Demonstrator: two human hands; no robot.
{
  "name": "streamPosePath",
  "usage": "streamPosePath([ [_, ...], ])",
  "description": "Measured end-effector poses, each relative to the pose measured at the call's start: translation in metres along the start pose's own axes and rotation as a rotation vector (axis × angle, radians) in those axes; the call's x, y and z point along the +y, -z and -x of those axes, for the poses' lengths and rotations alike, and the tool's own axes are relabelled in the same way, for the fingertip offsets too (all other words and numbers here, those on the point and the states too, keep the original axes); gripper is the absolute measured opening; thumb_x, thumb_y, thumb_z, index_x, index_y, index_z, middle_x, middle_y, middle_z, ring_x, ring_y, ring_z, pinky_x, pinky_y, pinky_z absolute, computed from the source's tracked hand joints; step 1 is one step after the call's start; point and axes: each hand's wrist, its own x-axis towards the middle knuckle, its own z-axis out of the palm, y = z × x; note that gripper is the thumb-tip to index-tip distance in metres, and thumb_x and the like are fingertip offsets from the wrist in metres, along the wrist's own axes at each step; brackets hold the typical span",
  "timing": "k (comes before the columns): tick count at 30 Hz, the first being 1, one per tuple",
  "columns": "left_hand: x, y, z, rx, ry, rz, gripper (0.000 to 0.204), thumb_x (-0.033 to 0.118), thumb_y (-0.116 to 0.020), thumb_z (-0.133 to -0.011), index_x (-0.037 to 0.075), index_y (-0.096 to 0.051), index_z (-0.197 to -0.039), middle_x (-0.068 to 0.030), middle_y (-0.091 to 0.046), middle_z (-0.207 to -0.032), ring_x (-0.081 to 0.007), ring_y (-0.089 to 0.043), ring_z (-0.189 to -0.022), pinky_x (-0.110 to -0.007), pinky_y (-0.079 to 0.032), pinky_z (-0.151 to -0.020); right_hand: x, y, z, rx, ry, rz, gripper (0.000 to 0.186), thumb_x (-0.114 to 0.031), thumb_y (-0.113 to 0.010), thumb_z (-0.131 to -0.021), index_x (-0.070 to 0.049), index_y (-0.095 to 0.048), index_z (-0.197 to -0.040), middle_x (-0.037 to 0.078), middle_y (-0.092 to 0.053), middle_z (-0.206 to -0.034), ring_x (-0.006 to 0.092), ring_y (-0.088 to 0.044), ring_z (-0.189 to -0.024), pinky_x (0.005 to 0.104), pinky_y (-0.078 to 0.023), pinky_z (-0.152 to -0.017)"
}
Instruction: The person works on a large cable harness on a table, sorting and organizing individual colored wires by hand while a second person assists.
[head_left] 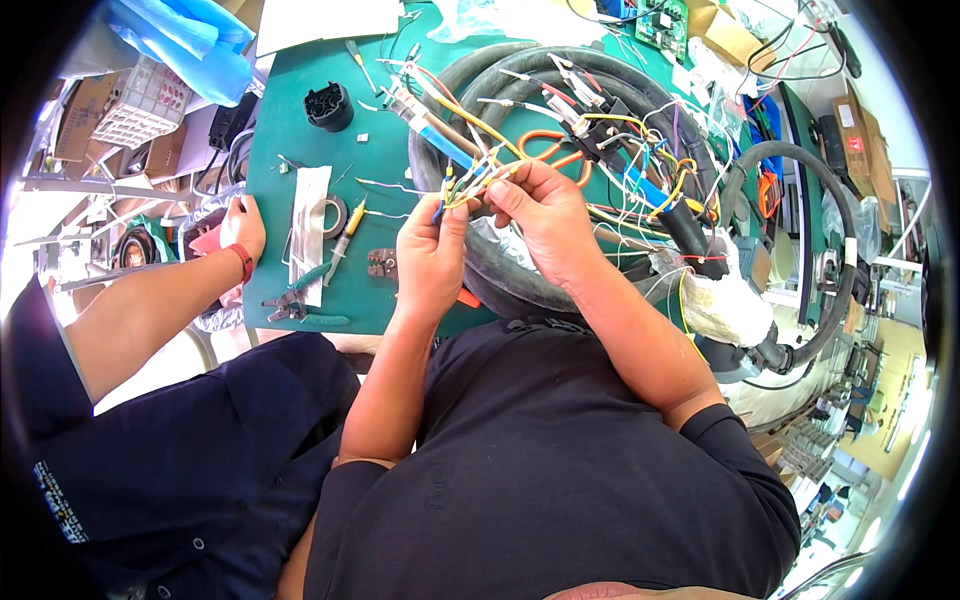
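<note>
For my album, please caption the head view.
Bare left hand and right hand pinch thin multicoloured wires near coiled thick black cable.

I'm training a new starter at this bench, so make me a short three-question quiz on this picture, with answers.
1. True or false: the left hand and right hand are both on thin wires.
2. Which lies closest to the roll of tape? A) the green circuit board; B) the yellow-handled tool; C) the black round part.
3. What colour is the band on the co-worker's wrist?

Key: 1 true; 2 B; 3 red.
</note>
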Motion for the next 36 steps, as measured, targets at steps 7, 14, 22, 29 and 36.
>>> streamPosePath([
  [7,-0.0012,0.0003,0.0001,0.022,0.030,0.038,0.021,0.019,-0.053,-0.099,0.001,-0.062,-0.103,0.0034,-0.051,-0.068,-0.0027,-0.038,-0.049,-0.019,-0.031,-0.046,-0.0015,-0.0042,0.0014,0.020,0.016,-0.029,0.014,-0.007,-0.060,-0.092,-0.001,-0.062,-0.104,0.006,-0.067,-0.091,0.0101,-0.059,-0.079,0.0242,-0.048,-0.071],
  [14,-0.0033,0.0002,-0.0007,0.029,0.025,0.077,0.017,0.017,-0.054,-0.099,0.002,-0.061,-0.101,-0.0009,-0.062,-0.082,-0.0023,-0.040,-0.050,-0.019,-0.033,-0.046,0.0002,-0.0035,0.0012,0.006,0.032,-0.042,0.014,-0.006,-0.060,-0.092,0.000,-0.062,-0.104,0.006,-0.067,-0.092,0.0103,-0.060,-0.079,0.0243,-0.048,-0.072],
  [22,-0.0045,0.0018,-0.0019,0.032,0.042,0.101,0.017,0.016,-0.053,-0.099,0.002,-0.062,-0.098,-0.0015,-0.062,-0.082,-0.0026,-0.040,-0.050,-0.019,-0.034,-0.046,-0.0012,-0.0059,0.0009,0.015,0.020,-0.030,0.014,-0.006,-0.061,-0.091,0.000,-0.062,-0.104,0.006,-0.067,-0.091,0.0101,-0.060,-0.079,0.0239,-0.049,-0.071],
  [29,0.0014,0.0003,-0.0020,0.026,0.088,0.093,0.022,0.022,-0.053,-0.099,0.002,-0.062,-0.096,0.0031,-0.048,-0.066,-0.0042,-0.038,-0.050,-0.020,-0.032,-0.046,0.0004,-0.0041,-0.0004,0.010,0.025,-0.013,0.018,-0.008,-0.062,-0.091,0.000,-0.061,-0.107,0.005,-0.066,-0.091,0.0101,-0.061,-0.080,0.0235,-0.049,-0.071],
  [36,0.0037,0.0048,-0.0035,-0.025,0.179,0.072,0.023,0.025,-0.051,-0.099,0.008,-0.056,-0.086,0.0053,-0.040,-0.062,-0.0048,-0.037,-0.051,-0.020,-0.031,-0.047,0.0004,-0.0101,-0.0051,0.016,-0.016,0.016,0.028,-0.009,-0.065,-0.089,0.002,-0.054,-0.113,0.006,-0.063,-0.093,0.0113,-0.062,-0.086,0.0252,-0.049,-0.076],
])
